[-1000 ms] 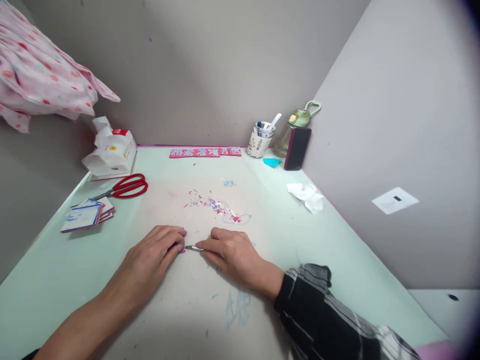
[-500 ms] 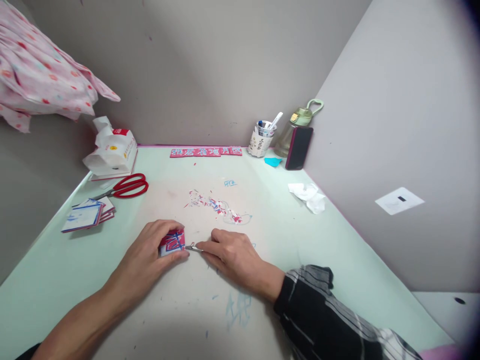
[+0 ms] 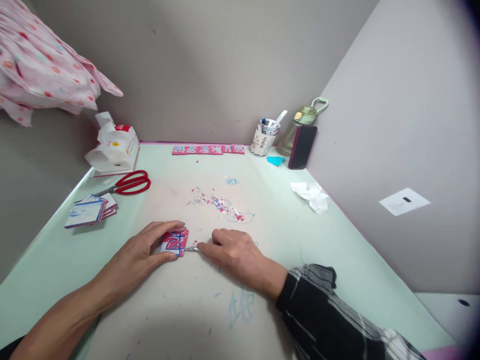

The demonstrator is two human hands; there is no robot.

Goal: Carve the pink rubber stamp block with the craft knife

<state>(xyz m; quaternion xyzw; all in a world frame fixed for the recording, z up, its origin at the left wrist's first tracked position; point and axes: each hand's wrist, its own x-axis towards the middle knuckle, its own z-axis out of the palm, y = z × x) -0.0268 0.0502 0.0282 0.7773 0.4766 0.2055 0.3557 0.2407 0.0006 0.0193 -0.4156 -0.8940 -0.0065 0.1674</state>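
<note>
Card: red-and-blue paper square point(image 3: 174, 242), pinched by left hand point(image 3: 144, 252) fingers.
Blade: craft knife point(image 3: 192, 248), pinched in right hand point(image 3: 232, 252).
Risk: blade tip lay near left fingertips; a slip could have cut them.

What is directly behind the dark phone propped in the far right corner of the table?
Behind the phone stands a green-lidded bottle; its lid and loop handle show above the phone, and part of its clear body to the left. The phone hides the bottle's lower right side.
</note>
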